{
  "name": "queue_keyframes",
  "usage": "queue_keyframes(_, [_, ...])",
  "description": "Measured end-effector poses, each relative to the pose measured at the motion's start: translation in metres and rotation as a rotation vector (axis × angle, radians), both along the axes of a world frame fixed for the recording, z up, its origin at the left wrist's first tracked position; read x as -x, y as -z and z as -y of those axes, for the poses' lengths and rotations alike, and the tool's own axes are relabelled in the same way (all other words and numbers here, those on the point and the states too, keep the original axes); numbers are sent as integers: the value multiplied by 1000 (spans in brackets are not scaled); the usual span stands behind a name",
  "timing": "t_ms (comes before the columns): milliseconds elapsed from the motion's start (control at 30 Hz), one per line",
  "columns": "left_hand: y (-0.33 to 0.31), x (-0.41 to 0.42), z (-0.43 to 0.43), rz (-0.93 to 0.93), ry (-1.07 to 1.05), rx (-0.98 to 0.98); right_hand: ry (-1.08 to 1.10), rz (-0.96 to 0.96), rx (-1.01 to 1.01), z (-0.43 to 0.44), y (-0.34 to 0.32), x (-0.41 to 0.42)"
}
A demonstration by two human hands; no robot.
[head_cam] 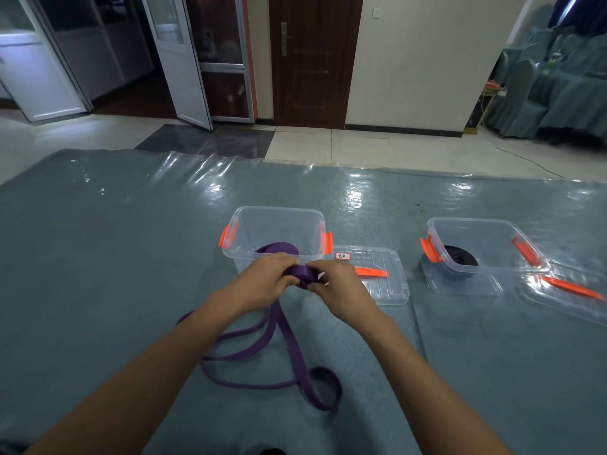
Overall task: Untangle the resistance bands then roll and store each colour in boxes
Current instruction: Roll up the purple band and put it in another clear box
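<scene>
Nearest the camera, the loose tail of the purple band (284,326) sprawls in several slack loops on the plastic-covered table (98,257), one loop curling back on itself at the near right. From there two strands climb to the hands. The left hand (266,277) curls its fingers over the started coil (300,274) and the right hand (335,287) pinches it from the other side, so the coil sits between the two, lifted just in front of the clear box (243,254). To roll well, I would keep the strap flat with its edges lined up, hold steady tension, and let the tail feed without that near loop twisting or snagging. A purple arc shows at the box wall; whether it lies inside I cannot tell. Its labelled lid (391,284) lies just to the right. Further right, well apart, a second box (473,221) already holds a rolled black band (460,256)
</scene>
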State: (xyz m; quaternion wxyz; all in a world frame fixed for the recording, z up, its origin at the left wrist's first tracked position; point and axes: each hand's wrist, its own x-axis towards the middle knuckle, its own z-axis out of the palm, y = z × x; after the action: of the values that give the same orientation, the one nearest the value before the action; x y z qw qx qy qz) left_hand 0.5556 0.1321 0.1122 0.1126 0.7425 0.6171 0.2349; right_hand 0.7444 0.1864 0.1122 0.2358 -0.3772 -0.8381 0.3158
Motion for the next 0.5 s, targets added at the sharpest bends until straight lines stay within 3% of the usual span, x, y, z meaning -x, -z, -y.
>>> queue_keyframes(67, [-1,-3,-1,73,-32,-46,43,-89,94,-1,0,-1])
queue_keyframes(233, [3,-19,3,844,-235,-92,208,-739,775,4,-6,1])
queue_keyframes(333, [10,-27,5,1025,-241,-109,174,-941,976,10,-4,8])
queue_keyframes(400, [13,-26,6,970,-263,-109,145,-884,952,12,-2,8])
queue_keyframes(500, [14,-14,9,669,-212,-94,102,-451,562,6,-1,1])
